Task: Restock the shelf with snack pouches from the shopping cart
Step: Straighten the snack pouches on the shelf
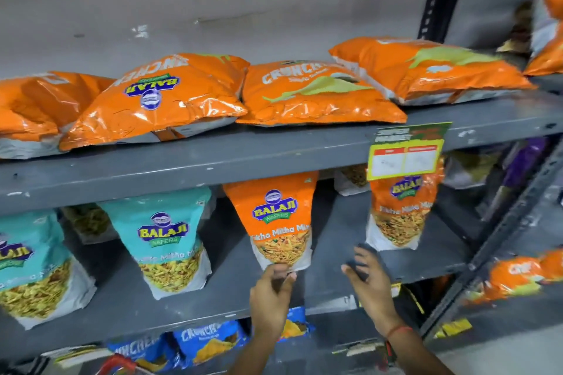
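An orange Balaji snack pouch point(278, 219) stands on the middle grey shelf point(219, 295), leaning slightly left. My left hand point(271, 301) pinches its bottom edge between thumb and fingers. My right hand point(368, 277) hovers to the right of that pouch with fingers spread, holding nothing. Another orange pouch point(399, 213) stands further right. A teal pouch point(166, 237) stands to the left, and a second teal pouch point(33, 271) at the far left edge.
Orange chip bags point(307, 94) lie flat on the upper shelf point(243, 158). A yellow price tag point(405, 155) hangs from its edge. Blue Cruncher bags point(207, 341) sit on the lower shelf. A red cart handle point(117, 364) shows at the bottom. A neighbouring rack point(518, 277) stands right.
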Tool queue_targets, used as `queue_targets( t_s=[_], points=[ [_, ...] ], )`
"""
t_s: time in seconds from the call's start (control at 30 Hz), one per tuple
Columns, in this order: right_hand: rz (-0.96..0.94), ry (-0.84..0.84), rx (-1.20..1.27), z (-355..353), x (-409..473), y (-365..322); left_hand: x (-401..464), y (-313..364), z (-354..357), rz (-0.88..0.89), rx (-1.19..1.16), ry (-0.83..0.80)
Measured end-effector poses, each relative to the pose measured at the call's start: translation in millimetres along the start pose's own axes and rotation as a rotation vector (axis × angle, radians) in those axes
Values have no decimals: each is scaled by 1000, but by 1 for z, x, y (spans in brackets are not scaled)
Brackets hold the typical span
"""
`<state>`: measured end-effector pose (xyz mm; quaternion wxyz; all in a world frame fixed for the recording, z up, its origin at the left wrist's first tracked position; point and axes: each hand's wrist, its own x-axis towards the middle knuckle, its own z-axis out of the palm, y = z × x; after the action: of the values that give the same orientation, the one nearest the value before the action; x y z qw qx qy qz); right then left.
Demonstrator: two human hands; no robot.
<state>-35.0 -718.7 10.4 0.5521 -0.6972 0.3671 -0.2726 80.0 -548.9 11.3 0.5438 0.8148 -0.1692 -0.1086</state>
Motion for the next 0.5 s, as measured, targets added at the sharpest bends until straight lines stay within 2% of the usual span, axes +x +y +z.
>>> queue_targets(
  t_s=[0.1, 0.17, 0.3, 0.5],
  points=[
    [8, 192, 40, -46, 7, 5, 3, 29, 42, 62, -51, -107],
    [-21, 253, -12, -77, 21, 10, 10, 47, 73, 55, -72, -188],
    [93, 125, -62, -122, 59, 26, 32, 72, 127, -48, -66, -418],
    [147, -104, 84, -136, 98, 32, 67, 78, 168, -71, -94, -543]
  ],
)
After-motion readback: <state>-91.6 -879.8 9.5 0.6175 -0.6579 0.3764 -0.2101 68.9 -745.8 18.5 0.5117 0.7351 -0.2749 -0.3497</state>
